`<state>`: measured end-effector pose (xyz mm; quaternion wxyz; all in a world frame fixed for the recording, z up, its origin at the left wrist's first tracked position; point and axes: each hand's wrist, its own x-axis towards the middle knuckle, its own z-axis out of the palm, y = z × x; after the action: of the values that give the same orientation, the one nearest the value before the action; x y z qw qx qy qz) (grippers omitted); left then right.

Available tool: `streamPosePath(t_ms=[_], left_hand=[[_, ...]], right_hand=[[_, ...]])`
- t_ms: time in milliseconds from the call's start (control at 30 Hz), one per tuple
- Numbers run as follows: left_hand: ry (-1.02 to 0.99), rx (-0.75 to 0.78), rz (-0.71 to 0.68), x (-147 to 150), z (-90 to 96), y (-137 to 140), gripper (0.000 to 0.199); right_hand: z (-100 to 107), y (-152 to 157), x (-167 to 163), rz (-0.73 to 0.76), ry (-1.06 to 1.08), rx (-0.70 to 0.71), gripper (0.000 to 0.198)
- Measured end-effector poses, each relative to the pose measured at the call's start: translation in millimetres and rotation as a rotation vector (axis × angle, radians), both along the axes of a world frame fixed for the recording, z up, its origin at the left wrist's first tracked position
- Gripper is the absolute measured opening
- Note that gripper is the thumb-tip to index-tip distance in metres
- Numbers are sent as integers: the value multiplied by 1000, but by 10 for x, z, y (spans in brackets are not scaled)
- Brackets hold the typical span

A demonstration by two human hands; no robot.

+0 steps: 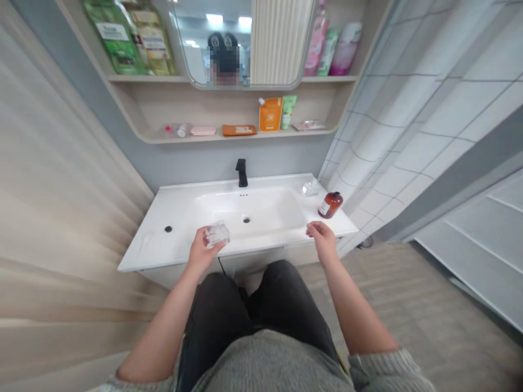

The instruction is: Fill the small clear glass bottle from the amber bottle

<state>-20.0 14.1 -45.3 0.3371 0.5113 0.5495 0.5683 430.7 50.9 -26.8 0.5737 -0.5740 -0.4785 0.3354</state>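
Observation:
My left hand (203,249) is closed around a clear, see-through container (218,233), held over the front rim of the white sink (229,247). Whether it is glass or plastic I cannot tell. On the other side, my right hand (322,238) hovers by the front right of the counter with its fingers curled together. Anything small between those fingertips is too blurred to make out. Just beyond it stands an amber bottle (330,206) with a white label and dark top. Another clear object (309,189) rests at the back right corner of the counter.
A black faucet (242,173) rises behind the basin, above the drain (246,220). Overhead, a shelf (183,139) holds an orange pouch (270,115), a green tube (288,111) and small items. A mirror (220,32) hangs between bottles. Curtains flank both sides.

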Motion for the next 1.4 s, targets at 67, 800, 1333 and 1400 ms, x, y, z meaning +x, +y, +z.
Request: streamPosePath(t_ms=[67, 800, 1333, 1400], left_hand=[[36, 6, 67, -146, -52, 216, 75], [7, 19, 236, -309, -395, 610, 76], [-43, 50, 187, -299, -321, 656, 74], [-64, 42, 151, -280, -294, 650, 74]], right_hand=[[-65, 168, 368, -172, -39, -10, 60], [-415, 1354, 999, -514, -144, -61, 120], [-93, 1080, -1327, 254, -404, 103, 84], [-108, 1044, -1579, 336, -427, 94, 84]])
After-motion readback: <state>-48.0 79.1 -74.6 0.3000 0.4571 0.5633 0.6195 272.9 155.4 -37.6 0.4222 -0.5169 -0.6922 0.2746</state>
